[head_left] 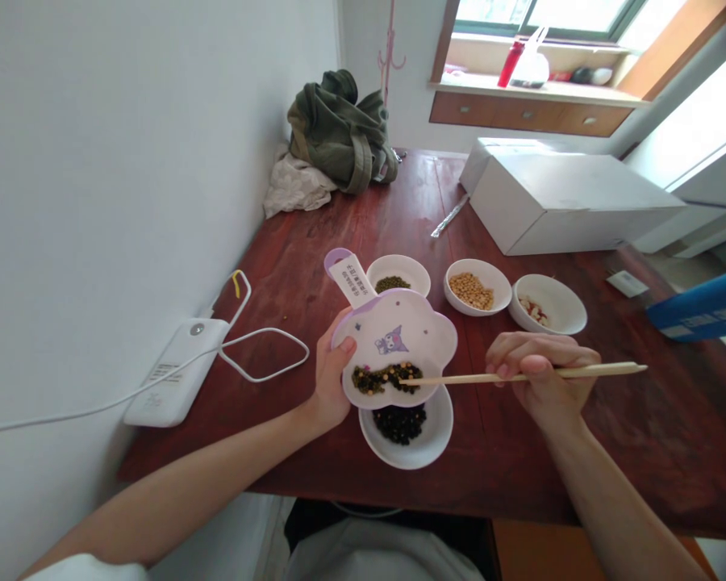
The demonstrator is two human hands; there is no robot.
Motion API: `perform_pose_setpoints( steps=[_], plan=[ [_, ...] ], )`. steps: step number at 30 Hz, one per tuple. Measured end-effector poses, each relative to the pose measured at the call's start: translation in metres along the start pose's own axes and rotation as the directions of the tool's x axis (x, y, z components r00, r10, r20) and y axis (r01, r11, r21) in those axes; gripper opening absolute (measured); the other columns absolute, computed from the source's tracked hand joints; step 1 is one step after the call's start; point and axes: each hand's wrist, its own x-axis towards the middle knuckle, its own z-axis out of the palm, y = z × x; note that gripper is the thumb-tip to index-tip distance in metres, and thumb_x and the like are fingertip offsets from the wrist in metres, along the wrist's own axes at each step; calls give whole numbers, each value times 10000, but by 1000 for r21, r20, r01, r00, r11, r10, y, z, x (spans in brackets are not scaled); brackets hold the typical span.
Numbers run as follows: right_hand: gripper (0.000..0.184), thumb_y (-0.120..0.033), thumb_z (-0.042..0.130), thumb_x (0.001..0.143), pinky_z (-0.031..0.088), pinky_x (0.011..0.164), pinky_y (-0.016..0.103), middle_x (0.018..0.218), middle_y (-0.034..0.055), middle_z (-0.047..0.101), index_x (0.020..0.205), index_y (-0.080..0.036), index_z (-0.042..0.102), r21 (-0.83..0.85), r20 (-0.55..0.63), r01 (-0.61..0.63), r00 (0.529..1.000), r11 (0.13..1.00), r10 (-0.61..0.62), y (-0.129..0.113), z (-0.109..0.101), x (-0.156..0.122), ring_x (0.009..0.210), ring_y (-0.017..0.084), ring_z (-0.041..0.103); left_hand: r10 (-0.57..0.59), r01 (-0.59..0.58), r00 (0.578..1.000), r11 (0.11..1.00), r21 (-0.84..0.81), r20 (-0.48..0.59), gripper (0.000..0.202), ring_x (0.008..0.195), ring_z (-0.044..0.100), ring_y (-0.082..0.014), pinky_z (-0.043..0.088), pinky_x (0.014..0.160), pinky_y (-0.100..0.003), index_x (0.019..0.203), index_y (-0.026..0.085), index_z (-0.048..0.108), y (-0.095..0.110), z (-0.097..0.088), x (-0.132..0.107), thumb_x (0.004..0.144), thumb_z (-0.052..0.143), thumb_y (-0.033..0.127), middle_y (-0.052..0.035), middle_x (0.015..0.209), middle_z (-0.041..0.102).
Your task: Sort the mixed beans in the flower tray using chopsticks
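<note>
The left hand (pixel 330 379) grips the plate (pixel 408 323) by its near-left edge, thumb on the rim, and holds it tilted just above the bowl (pixel 436 440) of dark beans on the counter (pixel 581 452). The right hand (pixel 538 371) is closed round the chopsticks (pixel 460 378), whose tips touch the mixed beans (pixel 387 378) heaped at the plate's low edge. The plate looks like light, stiff plastic, smooth enough for beans to slide, and a pinch at the rim seems to hold it well. The beans appear small, hard and round, likely to roll or slip from the thin wooden sticks, so raking looks easier than pinching.
</note>
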Motion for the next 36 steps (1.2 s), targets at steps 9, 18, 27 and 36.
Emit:
perform_pose_setpoints(
  steps=[9,18,27,36],
  plan=[
    [403,-377,859,1076,494,448,308,600,44,730,724,-182,833,-27,27,-27,999,999,28,-4,-1,-3,487,192,665,39,-39,999,999,4,13,455,960,834,-297,699,900,-412,1179,226,886,-4,-4,1,936,859,610,-38,1008,871],
    [431,-338,820,1092,455,387,264,611,51,731,690,-183,816,-27,-21,-129,992,991,128,-7,3,-7,455,165,633,50,-48,996,998,32,-68,401,1023,824,-319,681,916,-415,1119,227,882,-7,-7,-1,940,852,584,-57,1028,876],
    [400,-306,782,1121,464,423,272,651,46,743,738,-196,820,-101,-56,-111,993,989,106,-7,3,-13,498,161,645,46,-46,999,998,33,-14,489,1012,840,-354,699,939,-467,1164,226,880,-3,-2,3,924,841,650,-61,979,867],
    [442,-403,779,1122,548,472,350,614,55,734,722,-217,807,-184,-11,15,1000,983,-18,-15,9,-16,525,229,706,13,-13,1000,1000,12,-24,438,917,819,-343,695,886,-466,1144,240,879,4,4,4,917,858,614,-36,830,810]
  ],
)
